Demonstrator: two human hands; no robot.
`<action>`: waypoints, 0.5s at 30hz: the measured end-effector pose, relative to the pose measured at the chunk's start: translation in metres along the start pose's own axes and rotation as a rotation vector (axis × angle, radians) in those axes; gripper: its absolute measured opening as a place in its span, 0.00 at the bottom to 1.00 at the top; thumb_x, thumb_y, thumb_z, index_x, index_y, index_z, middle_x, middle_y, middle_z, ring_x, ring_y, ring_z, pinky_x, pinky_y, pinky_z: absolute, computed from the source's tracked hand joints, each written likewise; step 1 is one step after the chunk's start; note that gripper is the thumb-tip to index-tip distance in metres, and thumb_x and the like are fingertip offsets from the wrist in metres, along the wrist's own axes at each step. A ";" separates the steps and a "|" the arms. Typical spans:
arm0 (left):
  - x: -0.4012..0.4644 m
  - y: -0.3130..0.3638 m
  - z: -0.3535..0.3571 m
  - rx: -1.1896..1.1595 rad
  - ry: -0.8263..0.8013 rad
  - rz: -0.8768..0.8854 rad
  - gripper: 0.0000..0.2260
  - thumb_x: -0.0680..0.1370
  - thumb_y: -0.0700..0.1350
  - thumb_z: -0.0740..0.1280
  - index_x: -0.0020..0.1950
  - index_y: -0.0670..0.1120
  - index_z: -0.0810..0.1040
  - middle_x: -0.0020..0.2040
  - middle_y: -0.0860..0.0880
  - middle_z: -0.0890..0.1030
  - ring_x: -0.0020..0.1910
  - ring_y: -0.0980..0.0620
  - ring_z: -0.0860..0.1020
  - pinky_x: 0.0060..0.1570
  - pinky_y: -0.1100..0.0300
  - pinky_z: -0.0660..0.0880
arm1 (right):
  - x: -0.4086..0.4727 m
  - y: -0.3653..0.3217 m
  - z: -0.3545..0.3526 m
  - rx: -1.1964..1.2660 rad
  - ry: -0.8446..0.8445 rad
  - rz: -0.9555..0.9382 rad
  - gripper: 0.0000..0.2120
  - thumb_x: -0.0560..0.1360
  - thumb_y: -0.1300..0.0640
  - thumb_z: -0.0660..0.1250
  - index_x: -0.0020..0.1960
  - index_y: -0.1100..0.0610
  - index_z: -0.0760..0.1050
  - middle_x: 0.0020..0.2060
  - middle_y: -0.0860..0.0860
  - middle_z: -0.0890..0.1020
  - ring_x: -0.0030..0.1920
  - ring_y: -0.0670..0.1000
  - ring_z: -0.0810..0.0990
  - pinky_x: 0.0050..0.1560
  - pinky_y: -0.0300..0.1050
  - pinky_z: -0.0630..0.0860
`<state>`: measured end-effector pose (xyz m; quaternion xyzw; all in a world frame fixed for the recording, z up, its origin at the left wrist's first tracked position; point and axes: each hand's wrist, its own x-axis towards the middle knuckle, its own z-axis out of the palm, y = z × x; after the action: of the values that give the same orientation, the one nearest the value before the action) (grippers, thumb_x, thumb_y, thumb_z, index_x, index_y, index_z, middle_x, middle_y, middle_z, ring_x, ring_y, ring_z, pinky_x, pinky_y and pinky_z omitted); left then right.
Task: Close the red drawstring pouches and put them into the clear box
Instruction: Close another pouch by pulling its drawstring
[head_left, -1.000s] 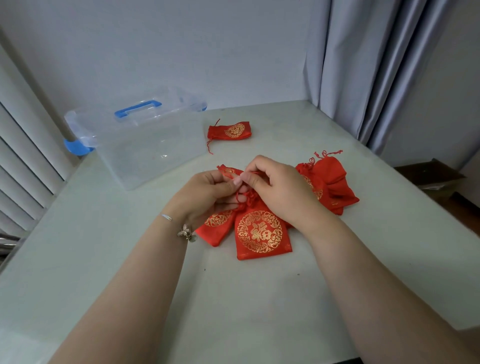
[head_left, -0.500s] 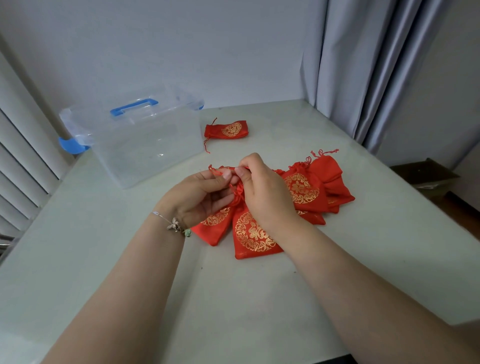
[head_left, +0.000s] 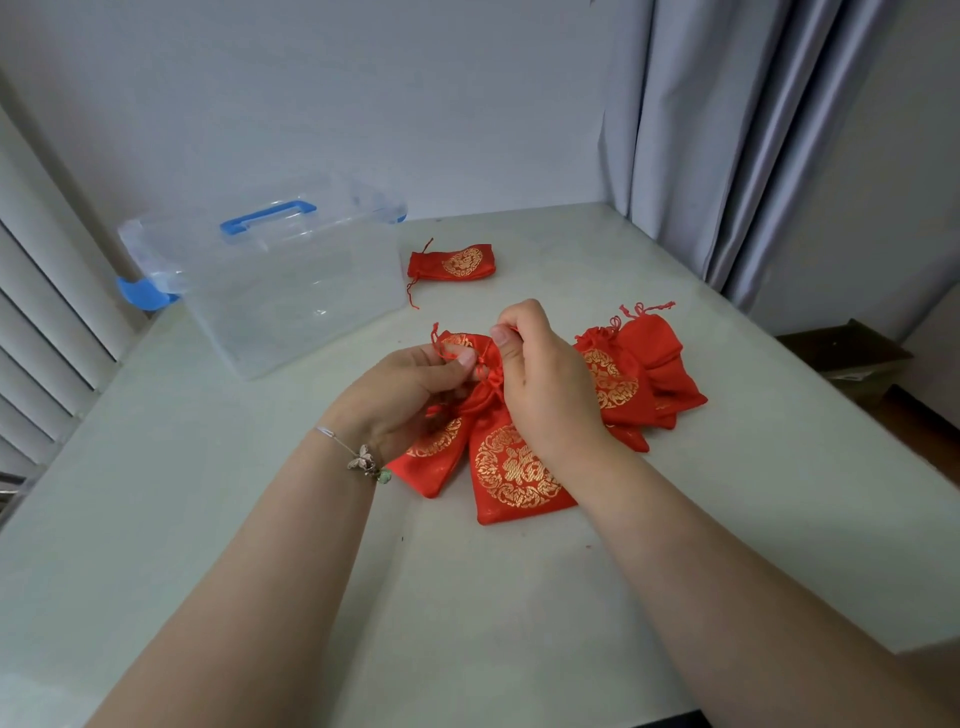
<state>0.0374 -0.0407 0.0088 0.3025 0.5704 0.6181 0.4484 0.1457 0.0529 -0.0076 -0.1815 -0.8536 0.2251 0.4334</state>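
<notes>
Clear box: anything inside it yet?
No pouches show inside the clear box; through its walls it looks empty. One pouch lies on the table beside it.

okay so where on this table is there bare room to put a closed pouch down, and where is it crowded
Bare table lies between the forearms, near the front edge. More lies right of the pouch pile, toward the curtain, and between the lone pouch and the back wall. It is crowded at the centre, where both hands work one pouch, and at the left, by the clear box.

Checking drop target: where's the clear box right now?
In the head view the clear box sits on the table at far left, by the wall, just left of a lone red pouch.
</notes>
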 end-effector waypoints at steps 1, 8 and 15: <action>0.000 0.001 0.002 0.022 0.005 0.025 0.09 0.79 0.39 0.61 0.40 0.43 0.75 0.31 0.52 0.79 0.29 0.58 0.73 0.30 0.69 0.70 | 0.000 0.001 0.000 -0.003 -0.002 0.000 0.10 0.81 0.55 0.56 0.50 0.61 0.70 0.34 0.46 0.72 0.32 0.49 0.71 0.29 0.42 0.61; -0.003 0.005 0.003 0.025 0.091 -0.038 0.08 0.80 0.42 0.62 0.41 0.45 0.75 0.28 0.51 0.75 0.29 0.56 0.72 0.24 0.68 0.67 | -0.003 0.001 0.005 0.025 0.017 -0.054 0.11 0.81 0.54 0.55 0.49 0.61 0.71 0.34 0.44 0.70 0.32 0.48 0.70 0.29 0.42 0.62; -0.006 0.011 -0.003 0.080 0.074 -0.099 0.05 0.78 0.44 0.64 0.42 0.46 0.77 0.26 0.54 0.76 0.25 0.60 0.71 0.22 0.69 0.66 | -0.002 0.007 0.000 0.102 -0.039 -0.115 0.13 0.81 0.50 0.49 0.49 0.58 0.67 0.31 0.52 0.75 0.30 0.54 0.75 0.29 0.55 0.72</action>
<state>0.0352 -0.0468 0.0203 0.2684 0.6252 0.5827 0.4444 0.1480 0.0576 -0.0130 -0.1056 -0.8582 0.2466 0.4377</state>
